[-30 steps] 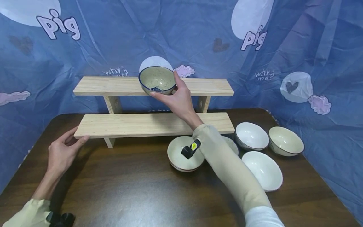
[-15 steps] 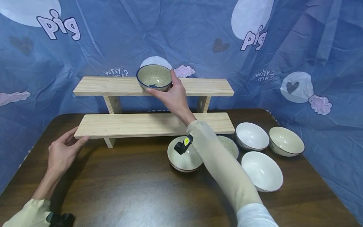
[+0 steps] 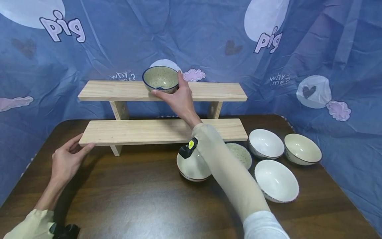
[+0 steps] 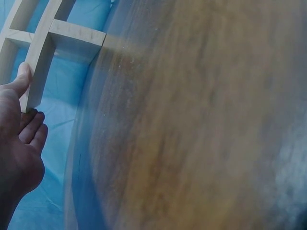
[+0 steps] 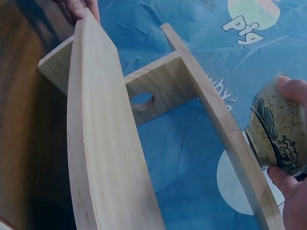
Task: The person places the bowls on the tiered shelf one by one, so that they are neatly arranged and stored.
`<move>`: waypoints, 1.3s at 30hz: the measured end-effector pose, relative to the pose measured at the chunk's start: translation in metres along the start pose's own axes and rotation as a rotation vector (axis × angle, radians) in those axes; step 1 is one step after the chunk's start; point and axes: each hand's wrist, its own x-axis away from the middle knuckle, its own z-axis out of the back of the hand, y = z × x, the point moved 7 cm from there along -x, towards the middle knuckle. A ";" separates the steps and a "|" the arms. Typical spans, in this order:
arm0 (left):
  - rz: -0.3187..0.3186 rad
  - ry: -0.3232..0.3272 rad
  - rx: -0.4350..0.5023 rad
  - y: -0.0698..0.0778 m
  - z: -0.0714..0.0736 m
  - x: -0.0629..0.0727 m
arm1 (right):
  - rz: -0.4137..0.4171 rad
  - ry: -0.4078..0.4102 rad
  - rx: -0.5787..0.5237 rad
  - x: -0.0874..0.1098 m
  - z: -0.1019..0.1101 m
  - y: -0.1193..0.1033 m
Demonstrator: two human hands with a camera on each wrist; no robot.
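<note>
My right hand [image 3: 181, 101] holds a speckled bowl [image 3: 161, 77] with a dark blue rim, thumb and fingers pinching its right side. The bowl overlaps the upper board of a two-tier wooden shelf [image 3: 140, 131]. In the right wrist view dark wave patterns show on the outside of this bowl [image 5: 276, 127], and its foot is right at the upper board [image 5: 225, 127]. At the lower board's left end, my left hand [image 3: 67, 161] grips the corner. The left wrist view shows the thumb of this hand [image 4: 19, 148] on one face and the fingers curled round the end.
A pale bowl [image 3: 194, 167], seemingly stacked on another, stands before the shelf, partly behind my right forearm. Right of it are a speckled bowl [image 3: 240, 154], two white bowls [image 3: 265, 142] and a cream bowl [image 3: 302, 149]. A blue printed cloth [image 3: 191, 33] hangs behind the brown table [image 3: 134, 196].
My right hand has moved the speckled bowl a little left and farther back over the upper board. The left hand has stayed on the shelf corner.
</note>
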 end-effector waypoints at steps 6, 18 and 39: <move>0.003 0.003 -0.002 0.000 0.000 0.000 | 0.020 0.002 0.016 -0.002 -0.004 -0.002; -0.005 0.000 -0.001 -0.001 0.000 -0.001 | -0.015 -0.002 0.046 -0.010 -0.012 -0.001; -0.013 0.012 -0.004 -0.001 0.001 0.001 | 0.012 -0.146 0.190 -0.006 -0.012 -0.006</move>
